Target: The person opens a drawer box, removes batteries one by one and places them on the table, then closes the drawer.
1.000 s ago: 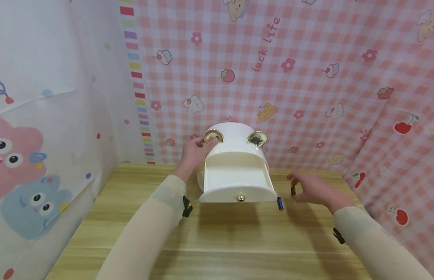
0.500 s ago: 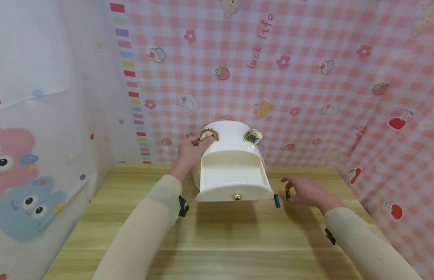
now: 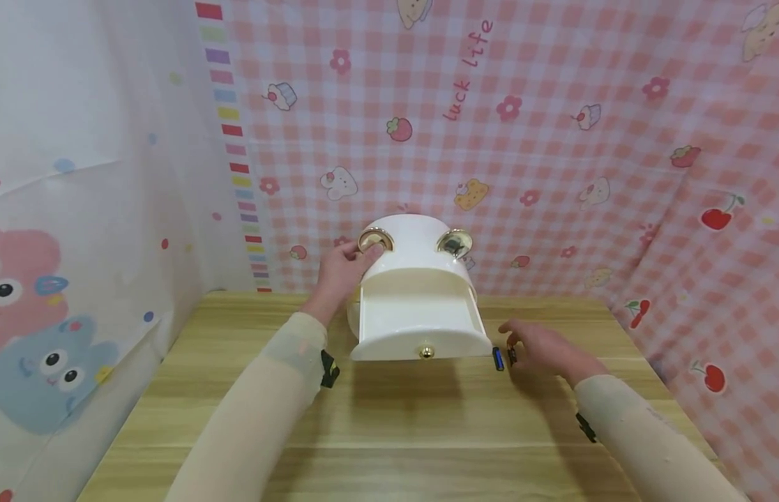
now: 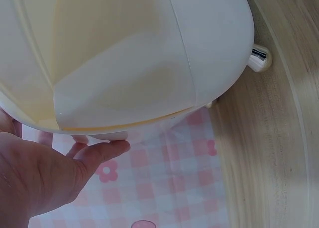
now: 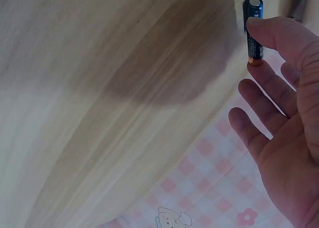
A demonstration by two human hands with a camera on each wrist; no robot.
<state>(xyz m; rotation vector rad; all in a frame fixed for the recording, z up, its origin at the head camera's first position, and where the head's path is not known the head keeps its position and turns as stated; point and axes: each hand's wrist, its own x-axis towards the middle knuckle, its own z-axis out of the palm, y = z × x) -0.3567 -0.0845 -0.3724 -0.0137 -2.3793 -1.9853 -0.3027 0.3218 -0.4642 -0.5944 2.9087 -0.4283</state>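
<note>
A white storage box (image 3: pixel 406 237) with two gold-rimmed round eyes stands at the back of the table, its drawer (image 3: pixel 420 310) pulled out and bare inside. My left hand (image 3: pixel 340 273) holds the box by its left eye (image 3: pixel 374 240), thumb in front. In the left wrist view the thumb (image 4: pixel 107 152) lies along the box's edge. My right hand (image 3: pixel 546 348) pinches a dark battery (image 5: pixel 254 36) with a copper-coloured end between thumb and fingers, the other fingers spread. Beside it, by the drawer's right corner, a blue battery (image 3: pixel 498 359) lies on the table.
The wooden table (image 3: pixel 389 432) reaches from the box to the front. Pink checked cloth (image 3: pixel 427 160) hangs close behind the box and on the right. A white printed cloth (image 3: pixel 113 209) hangs on the left. A gold knob (image 3: pixel 427 353) juts from the drawer front.
My right hand has moved left and slightly down with its battery, closer to the blue battery on the table. The left hand keeps its hold on the box. The head view has shifted slightly.
</note>
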